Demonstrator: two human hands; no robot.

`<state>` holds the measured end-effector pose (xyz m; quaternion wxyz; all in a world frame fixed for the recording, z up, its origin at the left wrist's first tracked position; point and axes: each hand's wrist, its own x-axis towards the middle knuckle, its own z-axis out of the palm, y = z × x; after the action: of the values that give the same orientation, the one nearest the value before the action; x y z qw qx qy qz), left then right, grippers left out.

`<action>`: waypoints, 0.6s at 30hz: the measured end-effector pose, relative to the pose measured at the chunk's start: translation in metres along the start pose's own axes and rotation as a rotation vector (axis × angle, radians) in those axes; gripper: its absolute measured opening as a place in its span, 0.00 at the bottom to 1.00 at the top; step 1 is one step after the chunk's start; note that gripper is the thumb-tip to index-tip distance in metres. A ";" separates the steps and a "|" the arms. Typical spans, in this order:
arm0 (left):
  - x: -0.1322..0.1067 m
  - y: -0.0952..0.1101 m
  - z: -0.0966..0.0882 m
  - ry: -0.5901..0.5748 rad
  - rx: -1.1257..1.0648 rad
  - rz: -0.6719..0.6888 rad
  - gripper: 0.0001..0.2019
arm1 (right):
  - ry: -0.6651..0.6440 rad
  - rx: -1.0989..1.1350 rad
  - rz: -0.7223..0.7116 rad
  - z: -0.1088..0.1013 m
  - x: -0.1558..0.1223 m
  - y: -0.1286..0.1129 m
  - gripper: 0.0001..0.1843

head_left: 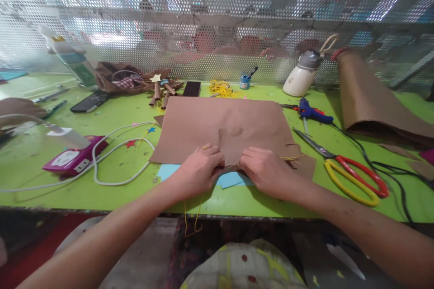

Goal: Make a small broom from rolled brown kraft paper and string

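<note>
To the right of the magenta power socket [84, 156] and a looped white cable [108, 184] on the green table [135, 201], pinching with the left hand [201, 169] the near edge of a brown paper sheet [227, 115], spread mid-table and partly over light blue paper [233, 179]. Just beside, grasping that same edge in the right hand [261, 167], left of the red-and-yellow-handled scissors [329, 155] and the blue glue gun [312, 112].

I am noting a gold-toned ring [204, 147] circling a finger of the left hand [202, 165]. Both forearms [135, 216] are showing bare. Near, a pale garment [210, 264] is displaying yellow-green patches and round, dark-reddish, button-like spots [244, 258].
</note>
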<state>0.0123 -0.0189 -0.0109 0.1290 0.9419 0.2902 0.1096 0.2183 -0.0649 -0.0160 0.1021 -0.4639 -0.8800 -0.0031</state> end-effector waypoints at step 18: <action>0.001 -0.001 -0.001 0.019 -0.043 0.006 0.08 | 0.029 0.157 -0.003 0.007 0.003 0.011 0.15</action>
<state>0.0122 -0.0174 -0.0102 0.1460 0.9388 0.2861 0.1249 0.2242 -0.0554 -0.0232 0.1510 -0.4532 -0.8765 0.0592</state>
